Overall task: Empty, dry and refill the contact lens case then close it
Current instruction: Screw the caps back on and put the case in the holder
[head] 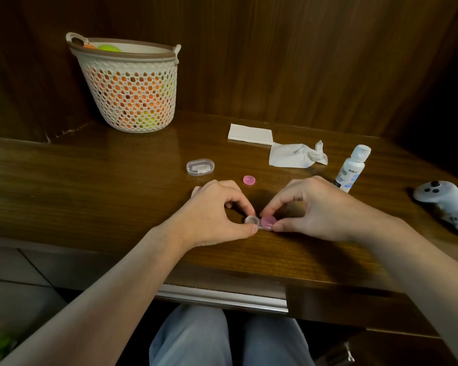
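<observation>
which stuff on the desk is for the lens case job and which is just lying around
For the job: lens case, held by left hand and right hand; loose pink cap; bottle; crumpled tissue; folded tissue.

Lying about: basket; clear box; controller.

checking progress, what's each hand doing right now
left hand: pinching the contact lens case at its open well
right hand: gripping the pink cap on the case

Wooden desk point(90, 186) (glossy) against dark panelled wall point(275, 48).
</observation>
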Available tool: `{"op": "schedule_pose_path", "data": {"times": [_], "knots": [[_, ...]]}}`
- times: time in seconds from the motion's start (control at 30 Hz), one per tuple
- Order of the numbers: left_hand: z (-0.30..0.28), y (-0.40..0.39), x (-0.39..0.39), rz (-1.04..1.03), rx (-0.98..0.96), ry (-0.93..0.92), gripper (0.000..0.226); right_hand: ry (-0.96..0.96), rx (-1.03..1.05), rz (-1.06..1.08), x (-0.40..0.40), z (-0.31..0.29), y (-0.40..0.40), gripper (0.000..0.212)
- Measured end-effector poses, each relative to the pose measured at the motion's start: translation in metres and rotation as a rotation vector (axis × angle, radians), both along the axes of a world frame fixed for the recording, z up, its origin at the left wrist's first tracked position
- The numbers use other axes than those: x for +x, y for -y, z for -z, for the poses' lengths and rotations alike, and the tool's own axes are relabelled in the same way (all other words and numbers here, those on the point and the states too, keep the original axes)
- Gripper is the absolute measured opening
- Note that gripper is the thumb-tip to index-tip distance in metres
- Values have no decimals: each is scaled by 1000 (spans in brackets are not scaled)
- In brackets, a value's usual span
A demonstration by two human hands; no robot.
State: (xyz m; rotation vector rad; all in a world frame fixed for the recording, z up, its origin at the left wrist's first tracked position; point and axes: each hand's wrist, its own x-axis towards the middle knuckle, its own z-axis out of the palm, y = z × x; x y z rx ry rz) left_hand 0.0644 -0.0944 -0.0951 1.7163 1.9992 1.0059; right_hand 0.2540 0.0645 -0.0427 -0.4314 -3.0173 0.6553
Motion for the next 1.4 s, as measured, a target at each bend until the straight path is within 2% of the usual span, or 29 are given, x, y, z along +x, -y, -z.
{"op": "schedule_pose_path", "data": {"times": [0.2,0.33,0.5,0.8,0.93,1.1,1.23,1.4], "knots": [[0,0,0,-1,-3,1,14,10,51,-37,-4,4,-5,27],[1,0,0,-5,-6,3,14,4,122,-28,-6,4,-6,38],[2,-1,-1,2,-2,10,15,13,107,-47,-6,0,-3,17],[2,0,-1,5,18,10,14,46,83,-53,-10,-7,1,21],[2,0,0,3,22,7,14,71,184,-42,-11,-9,6,18],[3,0,0,-2,19,6,15,92,436,-18,-16,-8,12,44],[3,0,-1,-3,15,8,15,128,488,-52,-11,-11,13,64],[3,0,-1,-2,13,11,15,98,358,-72,-4,-13,10,33]]}}
